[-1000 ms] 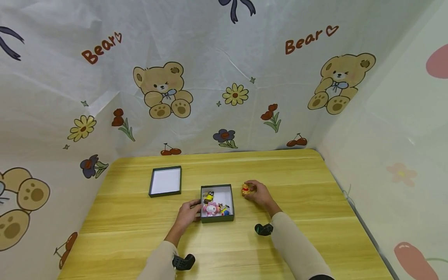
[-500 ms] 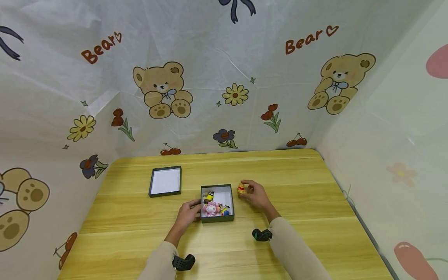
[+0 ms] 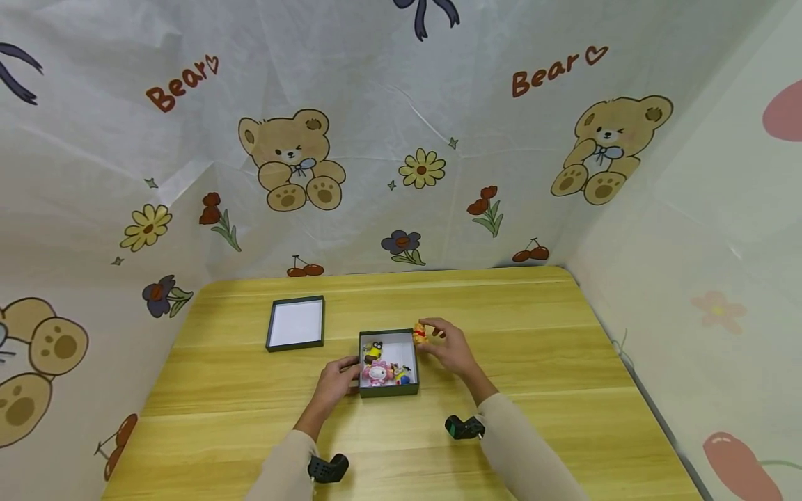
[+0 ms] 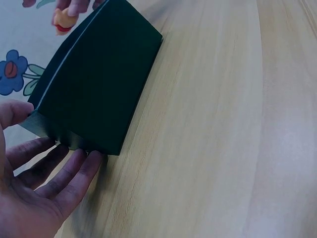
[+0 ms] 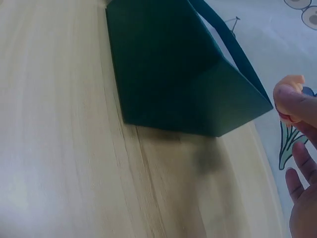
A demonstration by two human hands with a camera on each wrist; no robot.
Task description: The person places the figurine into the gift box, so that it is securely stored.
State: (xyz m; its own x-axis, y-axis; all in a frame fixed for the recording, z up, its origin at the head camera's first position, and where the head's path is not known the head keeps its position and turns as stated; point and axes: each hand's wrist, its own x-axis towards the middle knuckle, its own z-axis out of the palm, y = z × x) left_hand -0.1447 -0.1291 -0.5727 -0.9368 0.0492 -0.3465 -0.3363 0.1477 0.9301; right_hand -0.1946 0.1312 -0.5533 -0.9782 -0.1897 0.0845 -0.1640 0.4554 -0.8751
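In the head view a dark green square box (image 3: pixel 390 391) with a white inside stands on the table. My left hand (image 3: pixel 335 383) rests against its left side; in the left wrist view the fingertips (image 4: pixel 91 157) touch the outer wall and the thumb is at the rim. My right hand (image 3: pixel 454 352) pinches a small yellow bear figurine (image 3: pixel 420 334) in a red shirt between thumb and fingers, right at the box's right rim. Inside the box lie a pink-and-white figurine (image 3: pixel 377 374), a yellow-and-brown figurine (image 3: pixel 374 351) and a yellow-and-blue figurine (image 3: pixel 402 376).
A matching shallow lid (image 3: pixel 296 323), white inside up, lies on the wooden table (image 3: pixel 501 313) to the left behind the box. A white sheet (image 3: pixel 370 83) printed with bears and flowers hangs behind the table. Black wrist devices (image 3: pixel 465 427) sit at both sleeves.
My right hand has moved left with the bear figurine, from beside the box to its right rim. The left hand and the box have stayed in place.
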